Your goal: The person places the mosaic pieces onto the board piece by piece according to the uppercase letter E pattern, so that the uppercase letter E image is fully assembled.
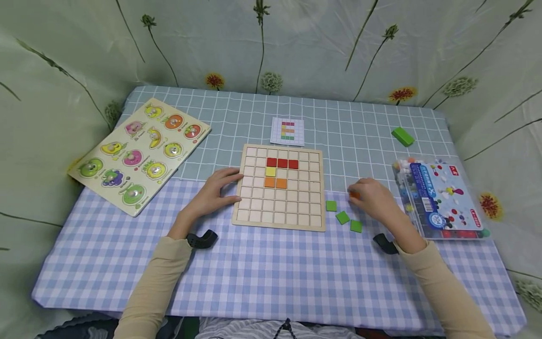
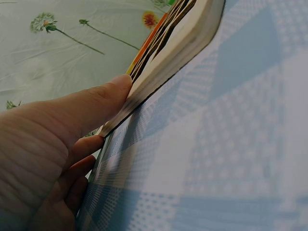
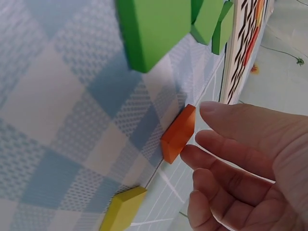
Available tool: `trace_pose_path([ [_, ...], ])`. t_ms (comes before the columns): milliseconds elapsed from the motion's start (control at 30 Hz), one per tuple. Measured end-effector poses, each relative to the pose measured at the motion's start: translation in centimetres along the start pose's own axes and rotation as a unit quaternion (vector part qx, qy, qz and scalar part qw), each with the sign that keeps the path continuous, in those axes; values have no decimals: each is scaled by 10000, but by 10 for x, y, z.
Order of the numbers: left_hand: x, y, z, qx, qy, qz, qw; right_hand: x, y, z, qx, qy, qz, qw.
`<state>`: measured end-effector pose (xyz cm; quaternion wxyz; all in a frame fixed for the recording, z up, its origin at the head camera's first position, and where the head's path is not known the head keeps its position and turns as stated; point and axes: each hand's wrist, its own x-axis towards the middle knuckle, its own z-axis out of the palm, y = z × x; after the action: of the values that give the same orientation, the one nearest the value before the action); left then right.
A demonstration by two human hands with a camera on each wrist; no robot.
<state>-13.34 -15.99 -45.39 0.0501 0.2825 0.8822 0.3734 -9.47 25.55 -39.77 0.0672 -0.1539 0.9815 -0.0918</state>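
A wooden grid board [image 1: 279, 230] lies on the table, bearing red tiles [image 1: 282, 163], a yellow tile [image 1: 271, 172] and orange tiles [image 1: 281, 183] in its upper part. My left hand [image 1: 218, 190] touches the board's left edge, thumb and fingers spread; in the left wrist view the thumb rests at the edge. At the right, my right hand [image 1: 372, 200] is over a loose orange tile [image 3: 179, 134] on the cloth. Its thumb and fingers stand at the tile's side, not closed round it. A yellow tile [image 3: 124, 209] lies nearby, hidden by the hand in the head view.
Loose green tiles [image 1: 343, 217] lie between board and right hand. A pattern card [image 1: 288, 132] sits behind the board. A fruit puzzle board [image 1: 139, 155] is at left, a clear box of coloured pieces [image 1: 444, 200] at right, a green block [image 1: 402, 136] behind it.
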Motion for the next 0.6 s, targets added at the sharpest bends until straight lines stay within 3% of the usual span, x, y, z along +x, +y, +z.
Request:
trace_pose_path([
  [600,0,0,0,-19,20,7,10000,3,-3,-2,-26,99,-6,9999],
])
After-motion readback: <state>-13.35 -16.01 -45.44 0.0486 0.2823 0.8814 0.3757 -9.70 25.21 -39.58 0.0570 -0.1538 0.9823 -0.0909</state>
